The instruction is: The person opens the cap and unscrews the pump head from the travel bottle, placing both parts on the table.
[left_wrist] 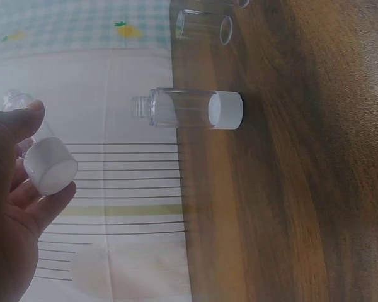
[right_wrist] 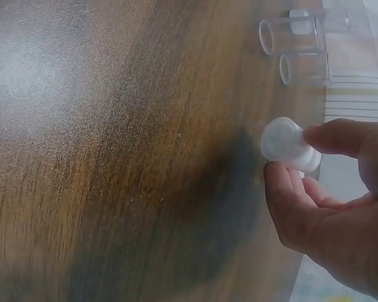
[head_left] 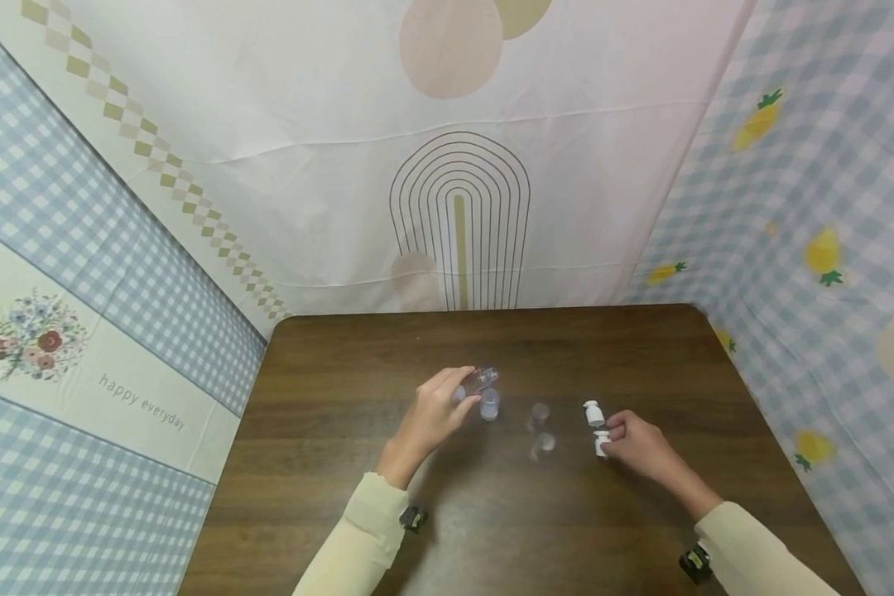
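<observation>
My left hand [head_left: 435, 410] holds a small clear bottle [left_wrist: 50, 165] with a white base between thumb and fingers. That bottle is tilted above the table, its bare threaded neck pointing up and to the right. Just beside it, a matching bottle [head_left: 489, 406] stands upright on its white base, also without a top. On the right, my right hand [head_left: 636, 444] pinches the nearer white pump top [right_wrist: 285, 141] between thumb and fingers. A second white pump top [head_left: 593, 413] stands right behind those fingertips.
Two clear cylindrical caps, a farther one [head_left: 540, 412] and a nearer one [head_left: 545, 443], stand between the hands. The brown wooden table [head_left: 507, 530] meets a patterned cloth [head_left: 328, 215] at its back edge, with more cloth hanging on both sides.
</observation>
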### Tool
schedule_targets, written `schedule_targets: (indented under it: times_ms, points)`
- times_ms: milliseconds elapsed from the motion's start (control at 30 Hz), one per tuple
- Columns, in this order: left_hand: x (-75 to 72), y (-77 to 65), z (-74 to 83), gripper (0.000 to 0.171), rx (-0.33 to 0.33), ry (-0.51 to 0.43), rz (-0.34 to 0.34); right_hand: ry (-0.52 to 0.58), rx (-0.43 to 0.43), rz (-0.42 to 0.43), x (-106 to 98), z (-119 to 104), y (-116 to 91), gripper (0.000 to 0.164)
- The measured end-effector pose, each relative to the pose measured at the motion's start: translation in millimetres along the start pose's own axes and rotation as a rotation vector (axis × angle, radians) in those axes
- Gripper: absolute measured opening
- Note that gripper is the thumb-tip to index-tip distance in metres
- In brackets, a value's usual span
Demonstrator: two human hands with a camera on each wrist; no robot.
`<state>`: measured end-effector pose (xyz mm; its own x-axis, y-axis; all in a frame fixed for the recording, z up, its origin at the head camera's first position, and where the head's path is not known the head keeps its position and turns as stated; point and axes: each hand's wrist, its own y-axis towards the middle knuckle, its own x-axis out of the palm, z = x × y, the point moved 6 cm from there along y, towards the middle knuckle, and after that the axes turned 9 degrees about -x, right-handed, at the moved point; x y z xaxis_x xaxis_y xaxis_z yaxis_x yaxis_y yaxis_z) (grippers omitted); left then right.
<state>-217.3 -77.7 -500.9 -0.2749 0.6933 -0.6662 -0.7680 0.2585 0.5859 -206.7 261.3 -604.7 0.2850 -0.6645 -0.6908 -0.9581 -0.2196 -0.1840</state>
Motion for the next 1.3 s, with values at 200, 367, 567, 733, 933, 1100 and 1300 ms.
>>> schedule_targets:
  times_ms: [200,367,567,733,933,1100,1300]
  points:
    - [-0.9,-6.9,-2.3,0.044,0.005,-0.022,0.024,-0.044,-0.030,-0.004,3,0,6,0.042]
    - [-0.8,-11.6,-3.9,0.045,0.015,-0.025,0.049,-0.037,-0.011,-0.013,6,3,8,0.040]
    - [0.0,-15.0,-4.7,0.045,0.016,-0.025,0.055,-0.029,0.012,-0.013,7,9,10,0.035]
    - [-0.1,-17.2,-4.3,0.045,0.008,-0.019,0.047,-0.024,0.017,-0.021,6,10,9,0.035]
    - [0.1,-20.4,-5.7,0.045,0.017,-0.027,0.063,-0.036,0.004,-0.019,2,12,9,0.037]
    - [1.5,-23.7,-9.4,0.046,0.009,-0.039,0.079,-0.041,0.004,-0.021,-3,13,8,0.041]
    - [7.5,-31.4,-14.2,0.045,-0.045,-0.106,0.076,-0.028,0.006,-0.018,-13,11,8,0.045]
